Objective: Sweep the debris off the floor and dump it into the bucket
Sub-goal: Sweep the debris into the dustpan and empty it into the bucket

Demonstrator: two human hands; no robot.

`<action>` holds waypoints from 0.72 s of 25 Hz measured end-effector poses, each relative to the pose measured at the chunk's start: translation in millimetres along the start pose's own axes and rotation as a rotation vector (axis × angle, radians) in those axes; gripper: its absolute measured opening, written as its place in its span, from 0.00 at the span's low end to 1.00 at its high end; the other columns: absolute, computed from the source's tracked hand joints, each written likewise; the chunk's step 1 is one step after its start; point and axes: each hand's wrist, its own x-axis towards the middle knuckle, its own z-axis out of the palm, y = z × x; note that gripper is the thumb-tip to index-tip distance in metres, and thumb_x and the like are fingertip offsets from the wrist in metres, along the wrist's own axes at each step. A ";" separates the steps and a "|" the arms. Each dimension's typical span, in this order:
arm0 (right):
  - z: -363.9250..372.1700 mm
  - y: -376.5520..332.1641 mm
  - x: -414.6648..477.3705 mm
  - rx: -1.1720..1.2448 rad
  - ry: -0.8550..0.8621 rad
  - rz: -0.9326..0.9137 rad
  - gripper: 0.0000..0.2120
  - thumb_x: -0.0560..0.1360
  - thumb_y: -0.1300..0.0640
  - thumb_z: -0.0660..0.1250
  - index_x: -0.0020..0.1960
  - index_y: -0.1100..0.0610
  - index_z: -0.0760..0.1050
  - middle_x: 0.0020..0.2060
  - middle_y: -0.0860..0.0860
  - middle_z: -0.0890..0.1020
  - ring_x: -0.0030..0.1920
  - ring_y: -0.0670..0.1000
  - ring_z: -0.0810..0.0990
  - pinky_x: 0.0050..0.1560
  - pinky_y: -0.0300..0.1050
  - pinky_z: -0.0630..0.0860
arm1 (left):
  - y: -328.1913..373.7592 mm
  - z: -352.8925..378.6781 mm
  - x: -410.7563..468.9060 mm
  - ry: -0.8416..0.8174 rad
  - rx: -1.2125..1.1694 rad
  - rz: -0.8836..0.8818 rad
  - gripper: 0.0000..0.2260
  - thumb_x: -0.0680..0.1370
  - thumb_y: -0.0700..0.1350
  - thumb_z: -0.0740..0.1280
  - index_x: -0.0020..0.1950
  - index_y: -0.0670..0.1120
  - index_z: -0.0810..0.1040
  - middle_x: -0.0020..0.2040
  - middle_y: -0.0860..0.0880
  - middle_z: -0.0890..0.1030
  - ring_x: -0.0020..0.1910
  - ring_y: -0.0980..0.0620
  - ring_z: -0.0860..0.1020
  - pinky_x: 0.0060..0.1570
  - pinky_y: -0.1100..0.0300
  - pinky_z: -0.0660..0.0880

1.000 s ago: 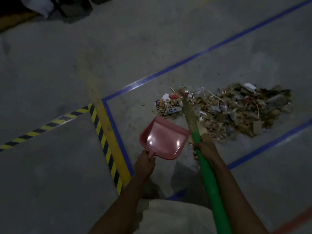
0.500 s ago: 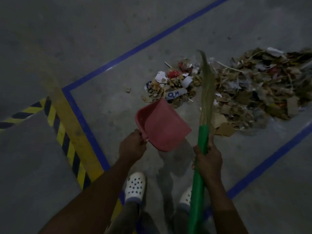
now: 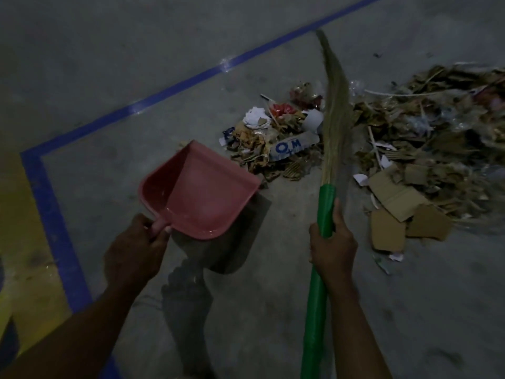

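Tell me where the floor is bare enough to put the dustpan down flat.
Bare floor lies between the blue line and the debris, under the dustpan. Right of the broom it is crowded with cardboard pieces.

2 blue lines meet at a corner (image 3: pixel 30 157) near the left edge. The long blue line (image 3: pixel 180 88) runs diagonally up and to the right as far as the top edge, with pale glints of light on it in 2 places. The short blue line (image 3: pixel 54 228) drops from the corner toward the bottom edge, slanting slightly right. A worn yellow band (image 3: pixel 24 242) lies just beside it on its left, touching it. A dark patch (image 3: pixel 8 343) sits at the lower left, too dim to identify.
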 end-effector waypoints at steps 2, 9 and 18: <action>21.7 3.3 15.1 0.010 0.027 -0.052 0.38 0.78 0.53 0.70 0.81 0.40 0.54 0.51 0.58 0.84 0.44 0.62 0.84 0.46 0.60 0.83 | -6.4 13.6 22.2 0.034 0.009 0.062 0.16 0.75 0.62 0.69 0.47 0.51 0.72 0.42 0.40 0.82 0.42 0.37 0.80 0.36 0.53 0.69; 19.1 -28.6 6.5 0.055 -0.044 -0.045 0.38 0.77 0.55 0.69 0.81 0.43 0.55 0.56 0.57 0.83 0.46 0.61 0.85 0.44 0.59 0.84 | 40.1 7.2 44.7 -0.087 0.007 0.222 0.19 0.79 0.58 0.65 0.56 0.43 0.72 0.52 0.36 0.80 0.52 0.35 0.79 0.46 0.48 0.73; -24.3 4.9 12.5 -0.024 -0.042 -0.059 0.37 0.78 0.56 0.69 0.81 0.45 0.55 0.49 0.58 0.83 0.33 0.55 0.83 0.23 0.44 0.79 | 20.8 24.0 12.0 0.064 0.066 0.245 0.13 0.81 0.52 0.63 0.54 0.43 0.68 0.50 0.36 0.80 0.47 0.34 0.80 0.40 0.47 0.72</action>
